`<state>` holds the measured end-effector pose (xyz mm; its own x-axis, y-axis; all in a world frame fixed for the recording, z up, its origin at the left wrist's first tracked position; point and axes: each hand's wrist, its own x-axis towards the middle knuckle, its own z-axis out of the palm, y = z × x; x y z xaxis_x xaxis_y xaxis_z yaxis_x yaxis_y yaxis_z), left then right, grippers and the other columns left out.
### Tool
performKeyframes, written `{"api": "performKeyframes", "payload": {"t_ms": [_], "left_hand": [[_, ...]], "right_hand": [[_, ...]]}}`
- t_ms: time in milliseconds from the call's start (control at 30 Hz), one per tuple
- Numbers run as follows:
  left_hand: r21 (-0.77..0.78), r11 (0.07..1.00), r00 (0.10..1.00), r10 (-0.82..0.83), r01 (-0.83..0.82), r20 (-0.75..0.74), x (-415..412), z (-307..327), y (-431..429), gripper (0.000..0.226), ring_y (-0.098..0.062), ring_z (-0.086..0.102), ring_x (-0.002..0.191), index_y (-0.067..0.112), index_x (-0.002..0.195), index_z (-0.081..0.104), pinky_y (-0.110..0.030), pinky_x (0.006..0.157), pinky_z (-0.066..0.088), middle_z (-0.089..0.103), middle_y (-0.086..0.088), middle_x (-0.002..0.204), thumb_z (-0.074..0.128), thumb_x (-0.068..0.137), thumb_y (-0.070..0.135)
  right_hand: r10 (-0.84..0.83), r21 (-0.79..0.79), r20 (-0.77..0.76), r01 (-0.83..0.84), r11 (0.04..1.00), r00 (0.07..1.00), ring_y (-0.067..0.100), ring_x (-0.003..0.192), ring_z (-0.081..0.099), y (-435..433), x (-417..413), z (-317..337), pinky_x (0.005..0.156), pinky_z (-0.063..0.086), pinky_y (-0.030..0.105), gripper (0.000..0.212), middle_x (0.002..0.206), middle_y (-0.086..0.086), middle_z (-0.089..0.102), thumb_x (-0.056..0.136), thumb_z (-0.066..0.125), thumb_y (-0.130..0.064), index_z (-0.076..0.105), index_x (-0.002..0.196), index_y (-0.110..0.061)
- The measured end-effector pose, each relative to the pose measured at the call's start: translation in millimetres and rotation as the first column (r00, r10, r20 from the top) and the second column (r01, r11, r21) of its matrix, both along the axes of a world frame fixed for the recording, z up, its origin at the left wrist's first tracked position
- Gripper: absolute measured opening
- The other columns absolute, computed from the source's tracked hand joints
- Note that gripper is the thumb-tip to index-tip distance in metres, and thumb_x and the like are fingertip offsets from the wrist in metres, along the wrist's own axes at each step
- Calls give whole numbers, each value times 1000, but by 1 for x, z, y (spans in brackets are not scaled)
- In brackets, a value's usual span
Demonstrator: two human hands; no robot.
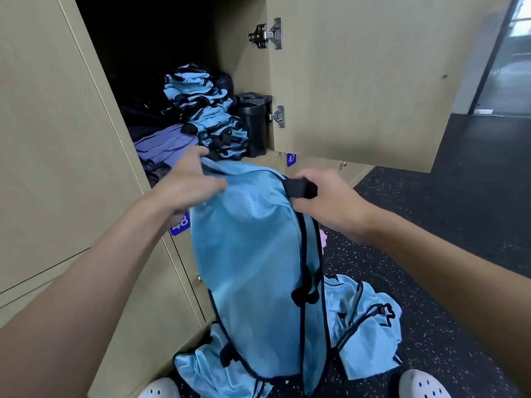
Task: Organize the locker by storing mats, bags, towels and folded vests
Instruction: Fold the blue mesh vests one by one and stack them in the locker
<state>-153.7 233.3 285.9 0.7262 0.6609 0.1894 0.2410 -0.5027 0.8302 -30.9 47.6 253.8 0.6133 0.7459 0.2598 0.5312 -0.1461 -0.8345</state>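
at the centre, before the open locker (238, 61), the left grip (186, 188) curls round the top left edge of a light blue mesh vest (253, 268), and the right grip (330, 202) pinches the black strap (300, 188) at its top right. the vest hangs down from both grips, above the dark speckled floor (459, 225). farther off, inside the locker, folded blue vests (207, 110) are stacked, with purple towels (163, 145) to their left and a black bin (254, 122) to their right. the locker door (359, 81) stands open on the right. near the white shoes (422, 384), loose blue vests (365, 326) lie crumpled on the floor.
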Motion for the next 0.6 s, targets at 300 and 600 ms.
{"api": "performKeyframes", "payload": {"t_ms": [300,600], "left_hand": [[141,844,855,-516,517,-49,3,-10,-32,16,2,62,74,8,108,71,-18,68,52,74,10,86,63,95,13],[276,956,940,-184,103,288,6,3,-18,45,-14,54,72,-7,89,64,-42,70,54,68,-27,89,63,95,38]], "right_hand": [[36,110,-243,-9,994,969,15,82,61,8,-6,2,72,50,26,44,93,3,63,83,75,-14,45,114,-22],[71,-114,-55,-76,991,996,14,71,60,2,-11,-5,61,50,26,16,86,6,66,86,66,-5,62,101,1]]}}
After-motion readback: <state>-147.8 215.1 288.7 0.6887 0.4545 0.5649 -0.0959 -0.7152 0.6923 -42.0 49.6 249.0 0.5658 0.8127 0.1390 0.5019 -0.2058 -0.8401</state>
